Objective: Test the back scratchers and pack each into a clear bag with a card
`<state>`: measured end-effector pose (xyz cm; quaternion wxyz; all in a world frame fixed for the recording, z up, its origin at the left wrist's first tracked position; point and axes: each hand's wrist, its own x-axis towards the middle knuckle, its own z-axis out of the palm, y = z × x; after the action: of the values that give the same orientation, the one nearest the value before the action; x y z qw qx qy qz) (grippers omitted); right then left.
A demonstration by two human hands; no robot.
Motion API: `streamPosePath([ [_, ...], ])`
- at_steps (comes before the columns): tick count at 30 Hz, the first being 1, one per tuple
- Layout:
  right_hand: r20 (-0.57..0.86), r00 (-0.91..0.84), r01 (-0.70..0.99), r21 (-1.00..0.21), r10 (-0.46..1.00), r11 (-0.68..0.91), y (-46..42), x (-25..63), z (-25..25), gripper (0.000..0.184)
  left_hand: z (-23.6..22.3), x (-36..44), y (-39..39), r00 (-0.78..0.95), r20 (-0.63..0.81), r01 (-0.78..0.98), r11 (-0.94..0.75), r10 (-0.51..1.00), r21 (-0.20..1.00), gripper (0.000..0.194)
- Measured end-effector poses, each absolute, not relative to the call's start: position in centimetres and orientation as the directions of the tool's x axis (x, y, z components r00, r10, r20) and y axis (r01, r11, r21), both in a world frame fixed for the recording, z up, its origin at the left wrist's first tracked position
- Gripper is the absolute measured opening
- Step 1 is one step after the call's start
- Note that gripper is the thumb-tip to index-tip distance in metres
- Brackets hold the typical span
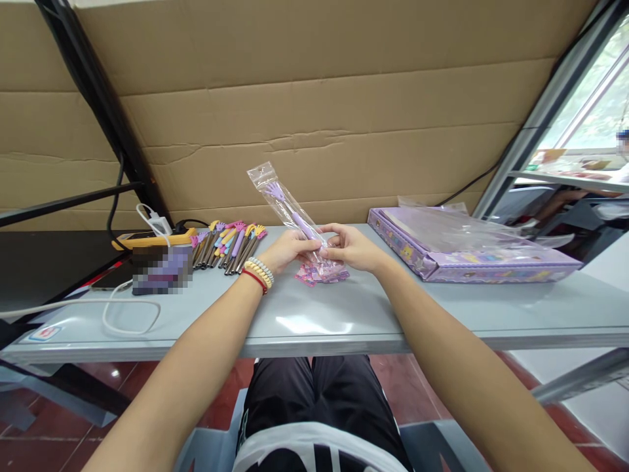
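Observation:
A clear plastic bag (297, 208) with a purple hand-shaped back scratcher (301, 221) inside slants up and to the left above the table. My left hand (289, 249) is closed on the bag near its lower end, thumb on top. From the other side, my right hand (350, 248) pinches the same lower end. Beneath my hands lies a small pile of pink printed cards (328, 274). To the left, several back scratchers (230, 244) with metal rods and colourful hand-shaped heads lie in a heap.
A purple printed box (481, 262) with clear bags (452, 226) on it stands on the right. At the left are a yellow power strip (184, 239), a blurred purple object (164, 272) and a white cable (157, 314). Cardboard (339, 98) walls the back of the grey table (314, 321).

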<state>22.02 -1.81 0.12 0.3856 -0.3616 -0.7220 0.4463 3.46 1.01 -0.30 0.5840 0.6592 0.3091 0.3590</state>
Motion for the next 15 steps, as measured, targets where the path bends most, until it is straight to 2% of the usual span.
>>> streamPosePath([
  [4, 0.227, -0.431, 0.185, -0.925, 0.873, 0.332, -1.98, 22.02, 0.30, 0.062, -0.18, 3.59, 0.84, 0.544, 0.115, 0.000, -0.137, 0.831, 0.991, 0.032],
  [8, 0.244, -0.397, 0.152, -0.933, 0.885, 0.326, -2.02, 21.93, 0.38, 0.060, -0.06, 3.81, 0.63, 0.471, 0.189, -0.085, -0.168, 0.862, 0.982, 0.040],
  [15, 0.261, -0.381, 0.166, -0.925, 0.887, 0.343, -1.80, 22.05, 0.17, 0.061, 0.17, 3.88, 0.79, 0.328, 0.186, -0.217, -0.118, 0.926, 0.969, 0.023],
])
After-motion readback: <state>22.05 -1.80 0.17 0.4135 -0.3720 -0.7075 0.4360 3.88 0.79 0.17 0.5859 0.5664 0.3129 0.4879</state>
